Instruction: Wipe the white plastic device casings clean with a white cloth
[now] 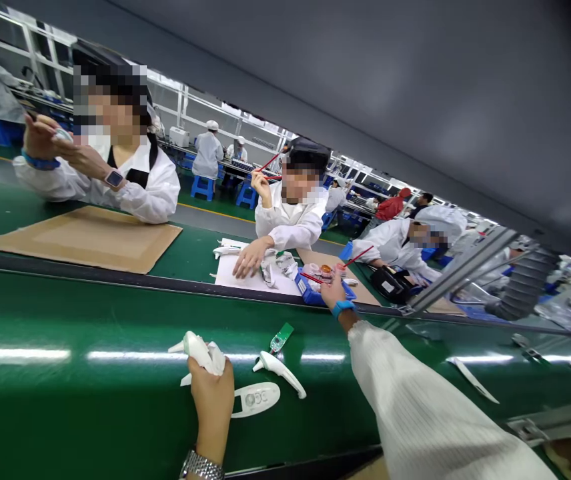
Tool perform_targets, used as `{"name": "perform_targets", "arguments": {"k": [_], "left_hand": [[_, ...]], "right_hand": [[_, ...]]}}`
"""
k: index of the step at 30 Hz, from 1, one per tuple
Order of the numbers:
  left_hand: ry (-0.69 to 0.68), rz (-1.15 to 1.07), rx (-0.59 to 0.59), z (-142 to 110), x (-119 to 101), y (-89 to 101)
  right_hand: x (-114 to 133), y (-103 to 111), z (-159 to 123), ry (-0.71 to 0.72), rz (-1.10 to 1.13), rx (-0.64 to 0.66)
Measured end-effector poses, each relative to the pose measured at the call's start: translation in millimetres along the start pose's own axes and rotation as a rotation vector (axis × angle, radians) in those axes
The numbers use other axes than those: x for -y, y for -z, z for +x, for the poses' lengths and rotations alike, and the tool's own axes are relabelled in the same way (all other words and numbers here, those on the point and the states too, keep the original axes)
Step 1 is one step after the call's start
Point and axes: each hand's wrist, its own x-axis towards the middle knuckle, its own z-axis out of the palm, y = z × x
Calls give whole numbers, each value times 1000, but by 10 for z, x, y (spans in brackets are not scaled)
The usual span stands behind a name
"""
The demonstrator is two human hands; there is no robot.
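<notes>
My left hand [211, 400] is closed around a white plastic housing [196, 348] with a pointed tip, shaped like an ear thermometer, and a crumpled white piece [215, 359]. My right hand [334, 291] reaches across to the blue tray [310, 290] with small jars, fingers bent together at its edge. Red sticks, one a thin red stick [358, 257], lie close to these fingers; whether I grip one is unclear. Beside my left hand are a curved white housing [283, 373], a flat white cover [260, 398] with a rectangular opening, and a green circuit board [281, 337].
The green belt [90, 413] carries more white parts [473, 380] on the right. Across the ledge, a co-worker's hand [253, 257] rests on white paper [228, 275] beside loose parts. Brown cardboard [110, 230] lies left. A grey panel [415, 80] hangs overhead.
</notes>
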Motion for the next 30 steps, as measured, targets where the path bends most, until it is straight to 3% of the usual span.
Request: {"name": "perform_targets", "arguments": {"k": [3, 7, 10, 15, 17, 23, 26, 30], "left_hand": [[-8, -5, -21, 16, -39, 10], [-60, 2, -50, -28, -105, 39], [-189, 0, -48, -155, -90, 11], [-371, 22, 156, -313, 83, -95], [-363, 15, 165, -306, 109, -107], [-251, -161, -12, -231, -31, -47], [-240, -201, -39, -188, -52, -29], [-228, -278, -90, -124, -63, -9]], "right_hand": [[177, -109, -250, 122, 32, 108], [458, -451, -557, 258, 97, 259], [554, -677, -623, 191, 132, 215], [399, -758, -576, -61, 159, 41], [283, -724, -591, -130, 173, 36], [61, -484, -909, -235, 280, 125], [95, -193, -1257, -194, 371, 229], [227, 357, -1865, -86, 462, 376]]}}
